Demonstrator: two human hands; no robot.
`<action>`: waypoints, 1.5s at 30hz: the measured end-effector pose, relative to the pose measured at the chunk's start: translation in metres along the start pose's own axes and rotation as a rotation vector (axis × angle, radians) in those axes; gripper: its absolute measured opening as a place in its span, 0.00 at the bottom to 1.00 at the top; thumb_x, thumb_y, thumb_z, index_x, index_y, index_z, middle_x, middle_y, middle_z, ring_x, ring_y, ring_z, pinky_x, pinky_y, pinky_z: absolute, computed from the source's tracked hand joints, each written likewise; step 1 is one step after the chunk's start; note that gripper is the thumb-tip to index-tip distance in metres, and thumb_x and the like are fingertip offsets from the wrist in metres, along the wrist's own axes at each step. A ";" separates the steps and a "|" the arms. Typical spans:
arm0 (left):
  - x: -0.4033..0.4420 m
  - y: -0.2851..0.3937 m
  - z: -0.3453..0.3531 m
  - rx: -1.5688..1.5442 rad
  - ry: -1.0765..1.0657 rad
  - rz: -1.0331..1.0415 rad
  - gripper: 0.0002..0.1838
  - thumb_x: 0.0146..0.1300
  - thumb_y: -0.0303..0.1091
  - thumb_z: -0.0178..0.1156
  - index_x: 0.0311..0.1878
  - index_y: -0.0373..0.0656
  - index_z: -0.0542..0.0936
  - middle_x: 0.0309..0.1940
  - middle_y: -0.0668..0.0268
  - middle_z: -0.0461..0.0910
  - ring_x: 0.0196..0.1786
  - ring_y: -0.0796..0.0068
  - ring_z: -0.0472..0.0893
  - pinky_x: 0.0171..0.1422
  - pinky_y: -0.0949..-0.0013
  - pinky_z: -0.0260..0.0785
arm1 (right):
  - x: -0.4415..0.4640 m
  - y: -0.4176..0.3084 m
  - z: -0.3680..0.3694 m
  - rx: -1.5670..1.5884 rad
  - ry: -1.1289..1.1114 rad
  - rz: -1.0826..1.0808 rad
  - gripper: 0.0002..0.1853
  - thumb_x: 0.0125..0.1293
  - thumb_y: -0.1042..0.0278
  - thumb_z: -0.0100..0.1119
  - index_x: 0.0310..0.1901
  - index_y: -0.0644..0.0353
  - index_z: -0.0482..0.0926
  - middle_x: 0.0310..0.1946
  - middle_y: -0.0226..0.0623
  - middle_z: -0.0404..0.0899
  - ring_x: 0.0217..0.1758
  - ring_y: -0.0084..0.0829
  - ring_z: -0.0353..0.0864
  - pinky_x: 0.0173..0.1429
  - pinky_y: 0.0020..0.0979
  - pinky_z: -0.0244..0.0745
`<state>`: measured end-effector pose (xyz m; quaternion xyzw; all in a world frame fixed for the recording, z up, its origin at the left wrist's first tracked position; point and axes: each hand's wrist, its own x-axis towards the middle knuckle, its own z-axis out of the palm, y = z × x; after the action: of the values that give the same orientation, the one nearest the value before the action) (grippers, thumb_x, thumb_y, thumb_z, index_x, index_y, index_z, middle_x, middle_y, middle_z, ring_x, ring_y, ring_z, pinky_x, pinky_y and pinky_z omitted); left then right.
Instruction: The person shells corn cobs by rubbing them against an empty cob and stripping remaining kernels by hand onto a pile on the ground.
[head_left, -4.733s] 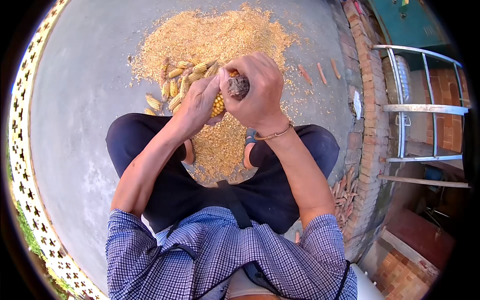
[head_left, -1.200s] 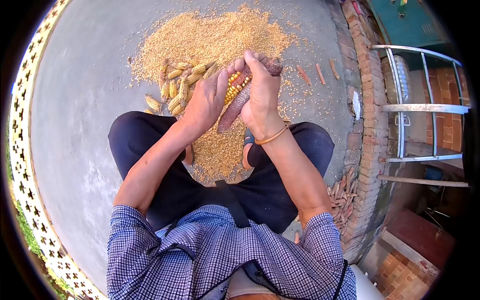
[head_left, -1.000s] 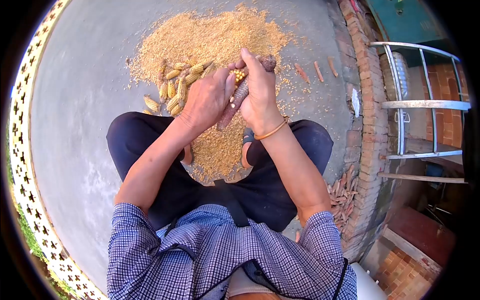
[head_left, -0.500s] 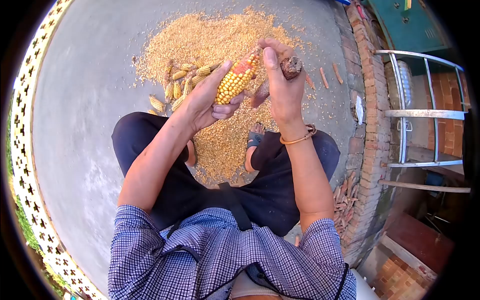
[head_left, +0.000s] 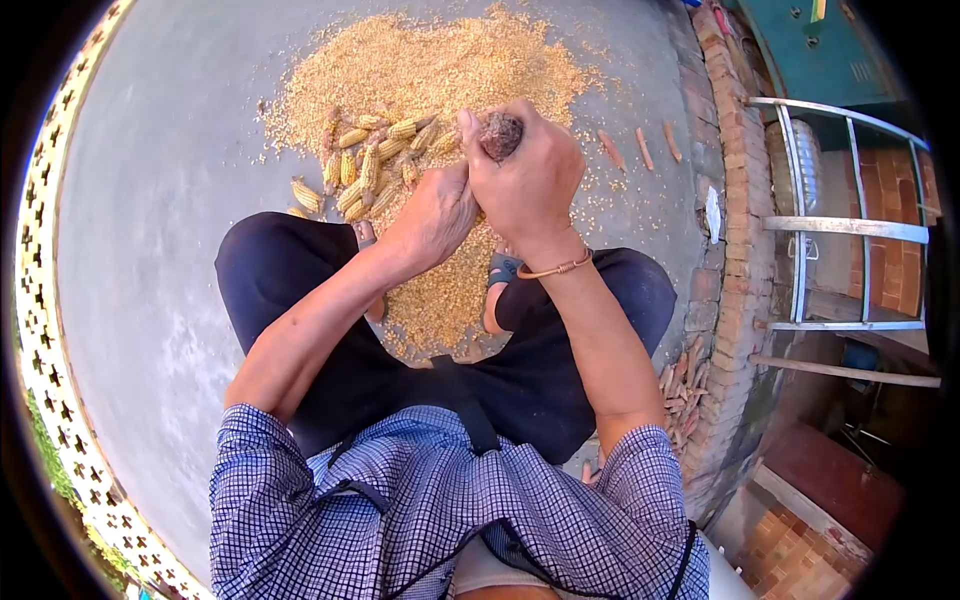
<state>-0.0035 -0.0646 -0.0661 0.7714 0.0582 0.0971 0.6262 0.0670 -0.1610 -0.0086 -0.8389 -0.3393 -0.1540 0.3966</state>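
My right hand (head_left: 530, 180) is closed round a dark brown corncob (head_left: 500, 136), whose blunt, rough end sticks up beside the thumb. Against it presses my left hand (head_left: 442, 212), its fingers wrapped round an ear of corn that the two hands now hide. Beyond the hands lies a small heap of partly shelled ears (head_left: 368, 168), yellow with kernels still on them. Loose corn kernels (head_left: 430, 75) spread over the concrete behind the ears and also between my feet.
Several bare cobs (head_left: 645, 148) lie on the concrete at the right, and a pile of cobs (head_left: 685, 395) rests by the low brick edging (head_left: 740, 250). A metal railing (head_left: 850, 226) stands farther right. A pierced yellow wall (head_left: 45, 300) curves along the left.
My hands have come together. The right hand with the dark cob moved left and down onto the left hand, and the yellow ear, in plain sight before, is now covered.
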 end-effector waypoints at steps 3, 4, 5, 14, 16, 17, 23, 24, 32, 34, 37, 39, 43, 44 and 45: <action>0.002 0.024 -0.004 -0.280 -0.041 -0.308 0.25 0.78 0.53 0.40 0.48 0.37 0.73 0.27 0.65 0.75 0.22 0.84 0.70 0.22 0.78 0.61 | 0.006 0.006 0.004 0.315 0.005 0.186 0.14 0.62 0.60 0.69 0.37 0.63 0.79 0.27 0.39 0.81 0.31 0.34 0.81 0.43 0.37 0.74; 0.003 0.029 -0.008 -0.430 -0.075 -0.349 0.24 0.78 0.53 0.40 0.48 0.39 0.73 0.26 0.66 0.74 0.21 0.84 0.68 0.21 0.79 0.58 | 0.010 0.008 0.004 0.568 0.014 0.284 0.14 0.63 0.60 0.68 0.39 0.64 0.80 0.29 0.38 0.83 0.34 0.31 0.82 0.45 0.34 0.75; 0.006 0.031 -0.012 -0.579 -0.112 -0.388 0.24 0.78 0.54 0.41 0.49 0.40 0.72 0.25 0.66 0.73 0.19 0.84 0.66 0.20 0.80 0.56 | 0.014 0.011 0.002 0.821 0.024 0.381 0.14 0.65 0.61 0.67 0.41 0.65 0.80 0.31 0.38 0.84 0.36 0.28 0.83 0.47 0.32 0.76; 0.009 0.032 -0.019 -0.854 -0.037 -0.474 0.19 0.79 0.51 0.40 0.53 0.45 0.70 0.31 0.66 0.76 0.23 0.83 0.71 0.19 0.82 0.58 | 0.009 0.009 -0.007 0.134 -0.083 -0.284 0.18 0.58 0.57 0.71 0.47 0.56 0.81 0.40 0.36 0.84 0.51 0.37 0.80 0.69 0.45 0.63; 0.006 0.023 -0.011 -0.547 -0.047 -0.185 0.18 0.78 0.48 0.42 0.57 0.46 0.71 0.38 0.68 0.79 0.34 0.81 0.78 0.26 0.78 0.71 | 0.005 0.004 -0.006 0.079 -0.182 -0.252 0.17 0.55 0.58 0.72 0.42 0.56 0.82 0.34 0.34 0.83 0.47 0.37 0.80 0.63 0.43 0.69; 0.005 0.009 -0.010 -0.335 -0.060 0.059 0.18 0.78 0.49 0.43 0.56 0.46 0.71 0.39 0.68 0.79 0.36 0.81 0.79 0.28 0.77 0.73 | 0.004 0.002 -0.003 0.030 -0.122 -0.213 0.13 0.54 0.59 0.73 0.34 0.56 0.81 0.28 0.35 0.80 0.37 0.37 0.80 0.46 0.39 0.73; 0.005 0.017 -0.004 -0.338 -0.097 -0.358 0.23 0.76 0.54 0.44 0.49 0.40 0.73 0.28 0.71 0.76 0.26 0.85 0.73 0.21 0.80 0.63 | 0.005 0.010 0.006 0.118 0.043 -0.001 0.12 0.61 0.57 0.68 0.32 0.58 0.82 0.26 0.40 0.82 0.33 0.36 0.83 0.40 0.38 0.74; 0.005 0.021 -0.007 -0.490 -0.138 -0.397 0.23 0.76 0.54 0.44 0.49 0.41 0.73 0.27 0.70 0.75 0.23 0.85 0.71 0.20 0.81 0.61 | 0.008 0.013 0.003 0.233 0.058 -0.015 0.13 0.63 0.56 0.67 0.34 0.58 0.82 0.28 0.40 0.83 0.36 0.34 0.84 0.43 0.37 0.76; 0.012 0.045 -0.029 -0.956 -0.196 -0.588 0.21 0.75 0.55 0.46 0.49 0.44 0.71 0.23 0.67 0.72 0.12 0.88 0.61 0.11 0.84 0.48 | 0.027 0.037 -0.029 0.765 0.024 0.238 0.11 0.67 0.63 0.65 0.45 0.61 0.81 0.42 0.36 0.86 0.47 0.26 0.82 0.60 0.31 0.72; 0.008 0.045 -0.031 -0.979 -0.186 -0.593 0.21 0.75 0.55 0.46 0.49 0.44 0.71 0.24 0.65 0.73 0.12 0.87 0.61 0.11 0.84 0.49 | 0.024 0.033 -0.023 0.595 0.008 -0.021 0.11 0.63 0.63 0.68 0.42 0.57 0.81 0.41 0.34 0.85 0.47 0.29 0.82 0.56 0.31 0.73; 0.006 0.056 -0.035 -0.898 -0.185 -0.665 0.16 0.73 0.48 0.50 0.49 0.43 0.70 0.26 0.63 0.74 0.12 0.86 0.63 0.11 0.84 0.49 | 0.021 0.027 -0.017 0.367 -0.059 -0.288 0.12 0.57 0.62 0.73 0.37 0.56 0.80 0.37 0.34 0.83 0.43 0.34 0.82 0.47 0.32 0.75; 0.004 0.056 -0.038 -0.821 -0.249 -0.645 0.14 0.71 0.42 0.53 0.49 0.42 0.71 0.27 0.64 0.74 0.14 0.86 0.64 0.13 0.83 0.51 | 0.015 0.024 -0.016 0.298 -0.097 -0.281 0.12 0.56 0.62 0.73 0.32 0.56 0.78 0.31 0.34 0.81 0.37 0.36 0.80 0.40 0.34 0.74; -0.002 0.045 -0.042 -0.372 -0.391 -0.368 0.16 0.64 0.34 0.61 0.52 0.38 0.75 0.30 0.66 0.76 0.20 0.87 0.68 0.20 0.80 0.59 | 0.004 0.019 -0.009 0.244 -0.015 -0.126 0.17 0.55 0.61 0.73 0.21 0.56 0.73 0.16 0.36 0.74 0.18 0.40 0.75 0.25 0.38 0.69; -0.005 0.040 -0.036 -0.213 -0.395 -0.271 0.18 0.63 0.33 0.62 0.53 0.37 0.77 0.30 0.65 0.77 0.21 0.88 0.69 0.23 0.78 0.61 | 0.004 0.018 -0.010 0.174 -0.029 -0.103 0.17 0.56 0.61 0.73 0.22 0.56 0.73 0.16 0.37 0.74 0.18 0.40 0.75 0.25 0.37 0.68; -0.006 0.030 -0.027 -0.128 -0.305 -0.043 0.19 0.61 0.34 0.62 0.53 0.34 0.77 0.30 0.66 0.77 0.24 0.89 0.71 0.26 0.79 0.63 | 0.004 0.016 -0.011 0.105 -0.043 -0.078 0.17 0.56 0.60 0.73 0.22 0.57 0.73 0.16 0.37 0.74 0.18 0.40 0.76 0.25 0.36 0.68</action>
<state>-0.0160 -0.0463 -0.0319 0.7343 -0.0274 -0.0310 0.6775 0.0809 -0.1756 -0.0085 -0.8063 -0.3878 -0.1332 0.4262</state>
